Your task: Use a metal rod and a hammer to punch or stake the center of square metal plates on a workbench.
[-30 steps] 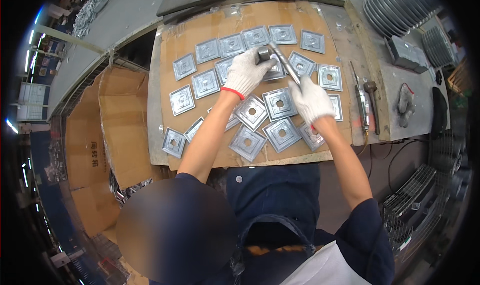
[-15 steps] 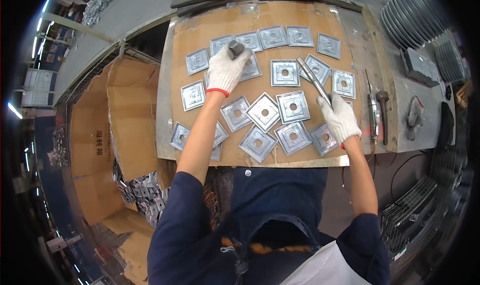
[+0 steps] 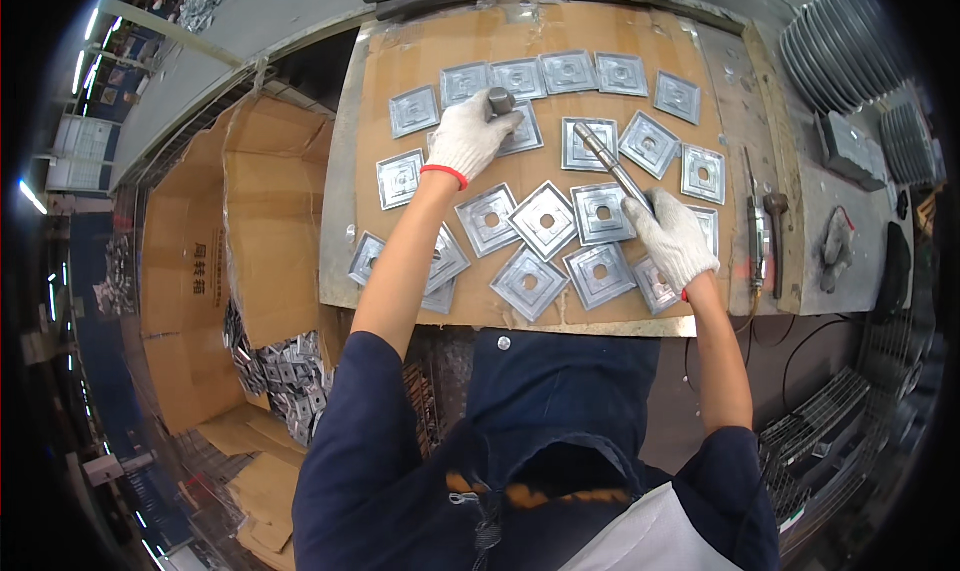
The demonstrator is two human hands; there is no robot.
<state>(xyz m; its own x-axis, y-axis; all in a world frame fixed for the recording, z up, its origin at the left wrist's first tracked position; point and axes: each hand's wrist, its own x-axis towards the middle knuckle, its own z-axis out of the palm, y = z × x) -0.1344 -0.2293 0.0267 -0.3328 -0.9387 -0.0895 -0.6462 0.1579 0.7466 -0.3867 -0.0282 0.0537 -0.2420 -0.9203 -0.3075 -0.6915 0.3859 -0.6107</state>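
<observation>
1. I see my left hand (image 3: 468,136) in a white knit glove with its grip wrapped around a short grey metal cylinder (image 3: 499,101), standing on end over a square metal plate (image 3: 522,131) at about eleven o'clock on the cardboard sheet (image 3: 400,71).
2. My right hand (image 3: 672,239), gloved the same, has its grip pressed shut around the near end of a long metal rod (image 3: 608,163); the rod slants up toward eleven o'clock, and its far end lies over a plate (image 3: 588,144) near the middle of the sheet.
3. Between the two hands the sheet is covered with more square plates (image 3: 545,219), each with a hole in the centre, some square-on and some turned like diamonds, several overlapping at the near edge.
4. The cardboard sheet lies on the bench (image 3: 790,261).
5. At three o'clock from the right hand, two slim hand tools (image 3: 765,236) lie on the bare bench strip.
6. At nine o'clock, below the bench, an open cardboard box (image 3: 190,271) stands, with a heap of loose plates (image 3: 285,376) just beside it.
7. At one o'clock, a stack of grey ribbed discs (image 3: 835,46) leans at the bench's far corner.
</observation>
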